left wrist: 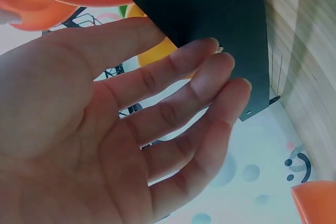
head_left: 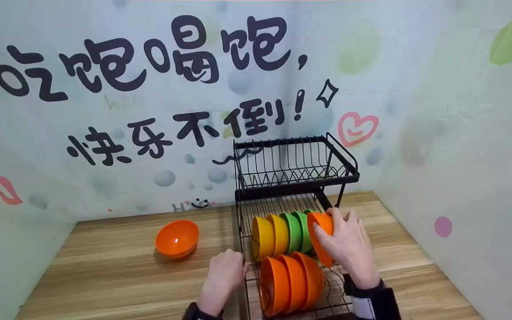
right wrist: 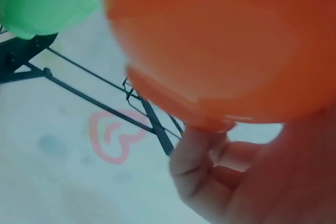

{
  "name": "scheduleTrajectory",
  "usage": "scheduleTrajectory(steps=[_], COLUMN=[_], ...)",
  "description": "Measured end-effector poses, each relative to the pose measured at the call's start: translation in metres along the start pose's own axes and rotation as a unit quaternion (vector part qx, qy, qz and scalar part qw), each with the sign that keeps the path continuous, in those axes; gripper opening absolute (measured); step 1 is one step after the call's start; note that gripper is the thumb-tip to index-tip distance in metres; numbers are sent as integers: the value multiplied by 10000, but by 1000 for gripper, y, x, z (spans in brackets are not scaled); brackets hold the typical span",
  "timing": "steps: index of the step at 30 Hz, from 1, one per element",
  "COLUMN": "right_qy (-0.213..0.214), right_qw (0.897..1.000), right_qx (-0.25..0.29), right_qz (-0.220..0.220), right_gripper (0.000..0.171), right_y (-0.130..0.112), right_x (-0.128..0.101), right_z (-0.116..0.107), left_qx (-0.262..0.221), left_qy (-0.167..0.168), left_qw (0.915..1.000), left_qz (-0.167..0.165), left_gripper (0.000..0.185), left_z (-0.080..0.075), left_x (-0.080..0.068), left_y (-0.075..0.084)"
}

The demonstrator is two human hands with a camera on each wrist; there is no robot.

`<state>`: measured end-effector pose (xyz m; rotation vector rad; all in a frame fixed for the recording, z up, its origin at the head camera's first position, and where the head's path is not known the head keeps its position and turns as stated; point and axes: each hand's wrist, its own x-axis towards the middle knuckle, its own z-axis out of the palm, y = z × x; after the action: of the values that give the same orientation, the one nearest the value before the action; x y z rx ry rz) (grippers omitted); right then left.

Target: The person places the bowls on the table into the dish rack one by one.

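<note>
My right hand [head_left: 349, 238] grips an orange bowl [head_left: 320, 226], its thumb inside the rim and fingers on the outside. The bowl is tilted on edge at the right end of the back row, above the lower rack. Its outside [right wrist: 220, 45] fills much of the right wrist view. My left hand [head_left: 225, 275] holds the left side of the black dish rack [head_left: 298, 191]; fingertips rest on its dark side panel [left wrist: 220, 14] and the thumb goes behind the panel's edge. Three orange bowls [head_left: 276, 284] stand on edge in the front row.
Behind the front row stand yellow bowls [head_left: 262, 238] and green bowls [head_left: 291, 231], also on edge. A lone orange bowl [head_left: 177, 239] sits on the wooden table [head_left: 118, 266] left of the rack. The rack's upper tier [head_left: 300, 164] rises near the printed back wall [head_left: 158, 106].
</note>
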<state>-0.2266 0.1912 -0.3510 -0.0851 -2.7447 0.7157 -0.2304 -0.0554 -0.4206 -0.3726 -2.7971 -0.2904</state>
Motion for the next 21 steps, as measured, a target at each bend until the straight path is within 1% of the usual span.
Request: scheduleTrajectory(steps=[3,6,9,10,13,16,17,21], right_qy=[-298,-701,-1051,-1138,-1323,-1459,-1527,-1819], right_qw=[9994,9970,9935,9923,9898,9874,9861,9799], right_qx=[-184,-329,-446,-478,-528,-608,-654,-796], right_qz=[2,-3,-33,-32,-27,-54,-81,-202], right_gripper=[51,51,52,52,52,52,53,48], right_y=[4,8,10,10,11,12,13,14], right_x=[0,-1,-1,-1,-1,0,1,2], right_z=[0,1,3,3,6,9,10,15], left_qx=[4,11,-3,40,1,-39,-101,-146], left_qy=[59,138,270,398,477,332,177,-39], left_qw=[10000,9999,9996,9990,9986,9993,9998,9999], left_qz=[28,56,97,178,215,176,84,16], left_gripper=[24,24,24,25,24,23,22,21], left_z=[0,1,5,13,16,13,5,1], left_x=[0,-1,-1,0,1,1,0,0], left_y=[0,-1,-3,-7,-8,-8,-4,-3])
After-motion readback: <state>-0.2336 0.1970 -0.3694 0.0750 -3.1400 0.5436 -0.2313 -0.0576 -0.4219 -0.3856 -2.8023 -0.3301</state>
